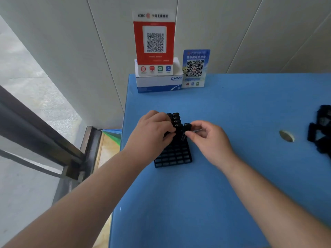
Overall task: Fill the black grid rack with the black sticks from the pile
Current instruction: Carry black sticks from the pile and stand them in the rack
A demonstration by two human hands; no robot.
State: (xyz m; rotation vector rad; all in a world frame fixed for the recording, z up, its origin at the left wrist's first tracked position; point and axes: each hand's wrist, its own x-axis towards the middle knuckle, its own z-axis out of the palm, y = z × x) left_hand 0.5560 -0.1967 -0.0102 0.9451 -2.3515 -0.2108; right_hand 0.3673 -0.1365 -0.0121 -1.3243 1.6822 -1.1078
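With the right hand [206, 138] pinching one black stick [185, 132] upright over the grid rack [173, 154] near the table's [232, 176] left edge — the left hand [152, 133] curled round the sticks already standing — keep it vertical, seat it squarely in the next open cell, then return to the pile [320, 129] far right.

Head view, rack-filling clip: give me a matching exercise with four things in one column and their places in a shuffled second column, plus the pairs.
Things:
1. black grid rack
2. pile of black sticks
3. red QR sign
4. round hole in the table

Places:
A. standing on the white box by the wall
B. far right edge of the blue table
C. under both hands, near the table's left edge
D. between the rack and the pile

Pairs: 1-C, 2-B, 3-A, 4-D
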